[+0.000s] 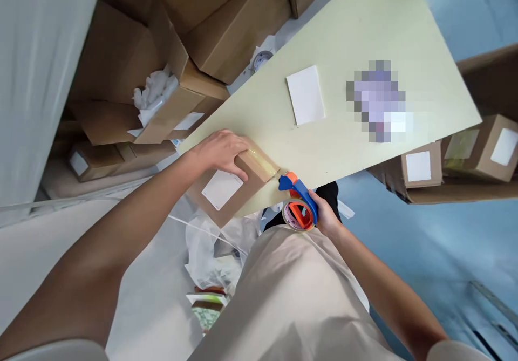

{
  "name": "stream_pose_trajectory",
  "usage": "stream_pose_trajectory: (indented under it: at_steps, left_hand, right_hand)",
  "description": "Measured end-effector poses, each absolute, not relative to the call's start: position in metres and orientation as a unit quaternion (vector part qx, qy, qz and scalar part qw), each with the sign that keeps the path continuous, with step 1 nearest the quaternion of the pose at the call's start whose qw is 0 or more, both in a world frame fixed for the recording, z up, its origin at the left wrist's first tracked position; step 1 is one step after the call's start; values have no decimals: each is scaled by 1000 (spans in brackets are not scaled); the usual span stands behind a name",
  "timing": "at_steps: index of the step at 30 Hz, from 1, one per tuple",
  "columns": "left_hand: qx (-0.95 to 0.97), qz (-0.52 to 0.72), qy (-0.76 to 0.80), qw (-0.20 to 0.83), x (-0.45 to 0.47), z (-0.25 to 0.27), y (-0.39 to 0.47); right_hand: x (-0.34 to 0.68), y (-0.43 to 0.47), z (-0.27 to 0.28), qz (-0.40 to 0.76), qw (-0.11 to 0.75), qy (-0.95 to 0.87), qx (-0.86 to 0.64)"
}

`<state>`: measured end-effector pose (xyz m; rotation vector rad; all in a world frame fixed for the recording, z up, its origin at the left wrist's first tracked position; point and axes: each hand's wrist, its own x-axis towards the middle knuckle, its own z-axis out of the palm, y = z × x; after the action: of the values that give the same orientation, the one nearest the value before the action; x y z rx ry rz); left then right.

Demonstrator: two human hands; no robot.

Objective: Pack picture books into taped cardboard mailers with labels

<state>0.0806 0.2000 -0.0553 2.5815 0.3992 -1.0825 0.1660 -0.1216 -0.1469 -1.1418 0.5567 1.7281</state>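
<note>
A brown cardboard box (254, 180) sits at the near left edge of the table, with a white label (222, 189) on the side facing me. Clear yellowish tape (262, 162) runs along its top. My left hand (224, 151) grips the box from above, thumb on the labelled side and fingers over the top. A blue and orange tape dispenser (305, 195) with a roll of tape is in my right hand (325, 215), just right of the box. Its head lies close to the box's right end; whether tape joins the two I cannot tell.
The pale table (343, 42) bears a white card stack (305, 95) and a blurred-out item (378, 99). Open cartons (162, 102) stand on the left. A tape roll (262, 61) lies behind the table. Labelled boxes (423, 165) fill a large carton on the right. Plastic wrap (206, 247) hangs below.
</note>
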Motion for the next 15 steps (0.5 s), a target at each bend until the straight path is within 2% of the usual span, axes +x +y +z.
stream_pose_trajectory:
  at_steps: [6,10,12,15]
  left_hand:
    - [877,-325,325,139,60,-58,227]
    - [826,-239,497,116,49,-54,220]
    - [828,-181,521,101,50,-52,205]
    - [878,-142,442,120,58,-49,184]
  right_hand:
    - [217,-36,-144,732,484,111,-467]
    - [262,41,-137,743,429,-10,-513]
    - [274,67,-132,741,401,-60,-534]
    - [278,85,-128,705,406,-120,-569]
